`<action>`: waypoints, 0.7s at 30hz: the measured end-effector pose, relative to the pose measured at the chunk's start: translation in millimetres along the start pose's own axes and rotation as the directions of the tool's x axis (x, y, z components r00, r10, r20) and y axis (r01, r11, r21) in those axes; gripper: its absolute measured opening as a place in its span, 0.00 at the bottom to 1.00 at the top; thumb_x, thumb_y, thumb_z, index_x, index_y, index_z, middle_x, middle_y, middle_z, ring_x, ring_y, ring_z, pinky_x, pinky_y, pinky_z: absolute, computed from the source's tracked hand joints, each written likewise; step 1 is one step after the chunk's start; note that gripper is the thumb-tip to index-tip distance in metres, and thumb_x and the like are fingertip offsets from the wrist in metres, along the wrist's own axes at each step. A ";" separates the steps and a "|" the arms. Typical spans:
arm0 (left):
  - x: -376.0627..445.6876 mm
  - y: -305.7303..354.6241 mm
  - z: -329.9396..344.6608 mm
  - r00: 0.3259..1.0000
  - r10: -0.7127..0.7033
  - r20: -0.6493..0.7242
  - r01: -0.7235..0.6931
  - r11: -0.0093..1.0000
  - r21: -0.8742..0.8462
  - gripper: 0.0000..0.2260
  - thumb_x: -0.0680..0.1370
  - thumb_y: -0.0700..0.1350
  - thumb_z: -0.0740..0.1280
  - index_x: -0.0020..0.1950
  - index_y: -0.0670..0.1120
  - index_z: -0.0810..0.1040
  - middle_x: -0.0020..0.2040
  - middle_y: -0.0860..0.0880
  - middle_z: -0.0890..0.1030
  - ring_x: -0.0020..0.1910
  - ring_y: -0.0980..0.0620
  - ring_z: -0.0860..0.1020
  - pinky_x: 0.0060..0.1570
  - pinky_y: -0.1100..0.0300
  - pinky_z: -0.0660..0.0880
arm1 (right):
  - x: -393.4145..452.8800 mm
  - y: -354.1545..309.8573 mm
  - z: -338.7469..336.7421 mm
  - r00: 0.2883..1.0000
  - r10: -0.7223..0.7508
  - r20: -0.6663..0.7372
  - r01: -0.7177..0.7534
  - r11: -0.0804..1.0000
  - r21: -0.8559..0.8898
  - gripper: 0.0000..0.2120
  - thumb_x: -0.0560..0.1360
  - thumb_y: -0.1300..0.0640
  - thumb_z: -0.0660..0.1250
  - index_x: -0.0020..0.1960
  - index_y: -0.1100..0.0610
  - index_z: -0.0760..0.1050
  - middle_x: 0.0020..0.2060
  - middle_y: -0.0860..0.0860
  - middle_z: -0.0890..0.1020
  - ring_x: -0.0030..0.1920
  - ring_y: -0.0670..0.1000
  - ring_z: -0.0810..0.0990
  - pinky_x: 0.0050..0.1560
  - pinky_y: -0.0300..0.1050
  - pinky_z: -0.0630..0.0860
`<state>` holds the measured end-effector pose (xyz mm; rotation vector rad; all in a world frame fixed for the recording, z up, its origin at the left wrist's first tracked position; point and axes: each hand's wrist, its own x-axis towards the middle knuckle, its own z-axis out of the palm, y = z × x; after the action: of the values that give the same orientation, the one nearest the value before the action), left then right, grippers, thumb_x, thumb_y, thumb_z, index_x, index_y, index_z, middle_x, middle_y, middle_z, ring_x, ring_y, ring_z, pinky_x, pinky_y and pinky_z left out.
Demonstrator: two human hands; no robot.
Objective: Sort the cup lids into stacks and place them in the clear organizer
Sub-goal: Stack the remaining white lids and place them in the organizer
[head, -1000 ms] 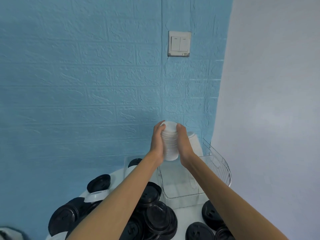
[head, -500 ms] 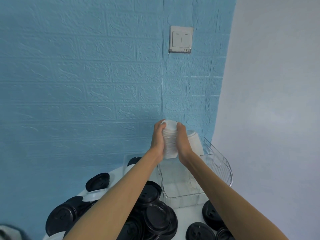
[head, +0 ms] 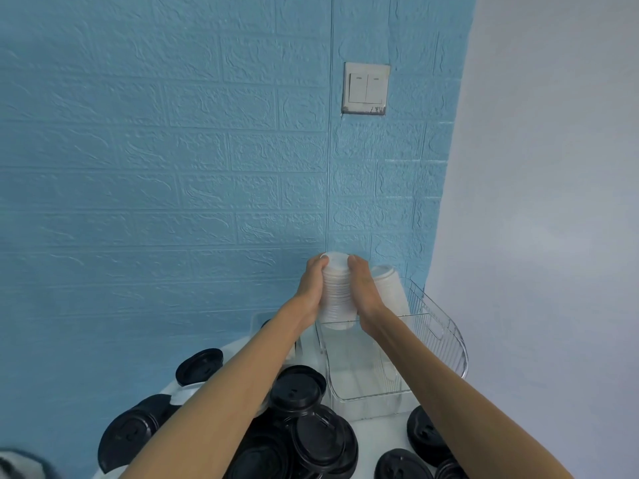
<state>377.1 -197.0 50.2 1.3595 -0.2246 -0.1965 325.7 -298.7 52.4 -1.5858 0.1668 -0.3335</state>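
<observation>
Left hand (head: 313,288) and right hand (head: 363,292) clasp the upright stack of white plastic cup lids (head: 337,292) between them, directly above the clear plastic organizer (head: 449,344), far end.

A blue brick-patterned wall (head: 173,167) is filling most of the view. A white double light switch (head: 366,88) is sitting on it at about one o'clock. A plain pale wall (head: 553,202) is rising at three o'clock. A white tabletop (head: 387,433) is showing at six o'clock.
</observation>
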 end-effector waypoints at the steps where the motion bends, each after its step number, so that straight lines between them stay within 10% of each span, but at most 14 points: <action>1: -1.9 1.0 -0.6 1.000 0.002 0.004 -0.002 1.000 0.017 0.20 0.83 0.56 0.60 0.72 0.49 0.73 0.65 0.45 0.80 0.64 0.46 0.79 0.69 0.45 0.73 | -0.6 -1.7 1.0 1.000 0.014 0.001 -0.014 1.000 -0.013 0.24 0.79 0.37 0.52 0.70 0.46 0.70 0.63 0.47 0.78 0.64 0.49 0.76 0.70 0.56 0.71; 9: -12.0 3.7 -6.2 1.000 0.008 0.024 -0.011 0.994 0.109 0.19 0.86 0.56 0.55 0.74 0.50 0.68 0.65 0.48 0.78 0.57 0.55 0.77 0.51 0.59 0.72 | 2.7 -9.2 1.1 0.989 0.140 0.046 -0.138 0.989 -0.045 0.29 0.71 0.34 0.59 0.65 0.48 0.75 0.58 0.49 0.83 0.58 0.52 0.81 0.62 0.56 0.77; 21: -19.6 0.4 -6.7 0.996 -0.005 0.090 -0.016 0.970 0.241 0.19 0.87 0.57 0.52 0.76 0.51 0.63 0.68 0.48 0.75 0.64 0.52 0.75 0.60 0.57 0.69 | 1.4 2.5 -0.8 0.995 0.098 -0.014 -0.099 0.993 -0.060 0.18 0.79 0.44 0.61 0.65 0.51 0.73 0.55 0.51 0.82 0.55 0.52 0.81 0.55 0.52 0.79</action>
<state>360.0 -185.3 48.3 1.5940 -0.3365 -0.2317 327.1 -300.1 50.1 -1.6296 0.2648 -0.2626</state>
